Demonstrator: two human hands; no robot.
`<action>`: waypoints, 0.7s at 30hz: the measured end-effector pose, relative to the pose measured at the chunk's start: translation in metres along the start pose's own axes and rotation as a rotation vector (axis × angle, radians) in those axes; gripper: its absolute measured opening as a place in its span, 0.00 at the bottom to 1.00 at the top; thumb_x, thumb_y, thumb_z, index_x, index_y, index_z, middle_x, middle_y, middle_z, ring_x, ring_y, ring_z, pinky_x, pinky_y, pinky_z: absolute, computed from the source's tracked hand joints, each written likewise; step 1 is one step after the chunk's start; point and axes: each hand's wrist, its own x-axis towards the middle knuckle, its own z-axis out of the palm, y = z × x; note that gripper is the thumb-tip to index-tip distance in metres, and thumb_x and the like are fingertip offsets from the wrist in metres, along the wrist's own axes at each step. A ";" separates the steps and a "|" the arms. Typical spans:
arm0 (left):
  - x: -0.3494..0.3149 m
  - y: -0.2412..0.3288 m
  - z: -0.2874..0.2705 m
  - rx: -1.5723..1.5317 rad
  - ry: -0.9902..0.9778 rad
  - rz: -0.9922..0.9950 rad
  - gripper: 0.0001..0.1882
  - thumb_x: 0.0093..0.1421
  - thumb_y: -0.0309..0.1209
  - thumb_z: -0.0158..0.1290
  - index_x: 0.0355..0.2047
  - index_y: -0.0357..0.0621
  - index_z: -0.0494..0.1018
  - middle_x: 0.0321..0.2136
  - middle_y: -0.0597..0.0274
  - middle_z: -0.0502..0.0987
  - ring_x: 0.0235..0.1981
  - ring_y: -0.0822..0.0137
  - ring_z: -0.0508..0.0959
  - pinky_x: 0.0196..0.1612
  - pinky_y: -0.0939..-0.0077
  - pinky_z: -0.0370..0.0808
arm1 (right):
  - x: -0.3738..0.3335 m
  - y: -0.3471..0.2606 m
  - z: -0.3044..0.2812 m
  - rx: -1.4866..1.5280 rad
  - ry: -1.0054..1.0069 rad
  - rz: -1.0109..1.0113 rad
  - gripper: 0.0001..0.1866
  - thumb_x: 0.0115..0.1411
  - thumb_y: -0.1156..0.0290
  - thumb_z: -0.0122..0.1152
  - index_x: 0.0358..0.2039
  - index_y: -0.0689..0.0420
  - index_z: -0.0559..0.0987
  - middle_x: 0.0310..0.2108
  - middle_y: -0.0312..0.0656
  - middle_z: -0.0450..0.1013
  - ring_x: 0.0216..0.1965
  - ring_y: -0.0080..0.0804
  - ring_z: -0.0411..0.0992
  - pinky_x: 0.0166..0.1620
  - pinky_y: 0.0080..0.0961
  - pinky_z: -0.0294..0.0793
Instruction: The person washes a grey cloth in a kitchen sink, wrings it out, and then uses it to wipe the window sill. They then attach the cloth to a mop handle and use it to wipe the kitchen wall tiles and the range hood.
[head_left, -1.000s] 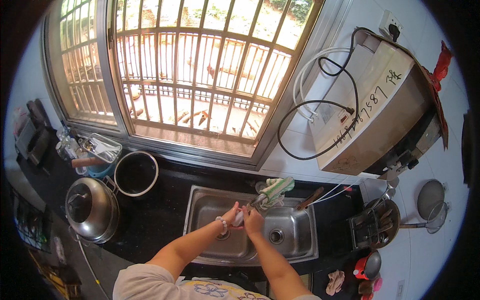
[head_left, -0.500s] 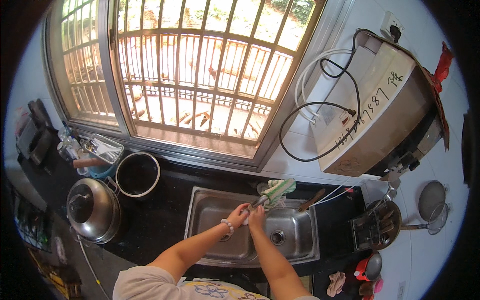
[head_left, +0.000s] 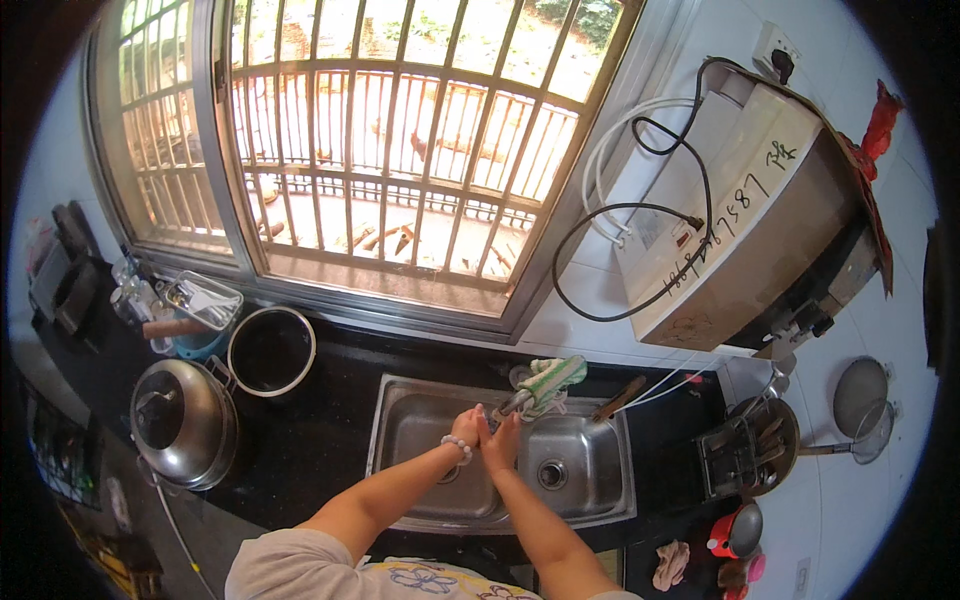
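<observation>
Over the steel double-bowl sink, my two hands meet just below the tap. My left hand, with a pale bead bracelet at its wrist, lies against my right hand. The right hand's fingers are stretched out and point up toward the tap. Part of the left fingers is hidden by the right hand, but those that show are extended. No object shows between the palms. A green and white striped cloth is draped over the tap behind them.
Left on the black counter stand a lidded steel pot, a dark round pot and a utensil basket. Right of the sink are a wire rack, a red pan and a crumpled cloth. A boxy wall unit hangs above.
My hands have shifted slightly left and changed from a bent-fingered clasp to lying palm against palm, with the right fingers straighter. The view has moved a little.
</observation>
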 end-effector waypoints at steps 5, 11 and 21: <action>0.001 -0.003 0.004 -0.103 -0.139 -0.049 0.20 0.64 0.43 0.39 0.34 0.39 0.71 0.29 0.63 0.71 0.31 0.71 0.70 0.36 0.77 0.67 | -0.001 0.029 0.009 -0.101 -0.108 0.021 0.28 0.58 0.45 0.46 0.26 0.63 0.72 0.23 0.48 0.68 0.24 0.49 0.70 0.26 0.41 0.70; -0.009 0.003 0.006 -0.236 -0.064 -0.215 0.20 0.62 0.46 0.41 0.48 0.47 0.64 0.40 0.61 0.72 0.41 0.63 0.73 0.37 0.62 0.76 | 0.018 0.017 -0.010 -0.146 -0.394 0.260 0.19 0.59 0.54 0.47 0.28 0.59 0.76 0.27 0.53 0.73 0.29 0.55 0.72 0.33 0.46 0.69; -0.009 -0.008 0.003 -0.089 -0.311 -0.104 0.21 0.61 0.41 0.45 0.54 0.53 0.62 0.42 0.65 0.72 0.38 0.66 0.74 0.36 0.61 0.75 | 0.005 0.055 0.023 0.029 -0.264 0.406 0.13 0.58 0.64 0.47 0.35 0.60 0.73 0.38 0.58 0.68 0.40 0.55 0.67 0.41 0.44 0.66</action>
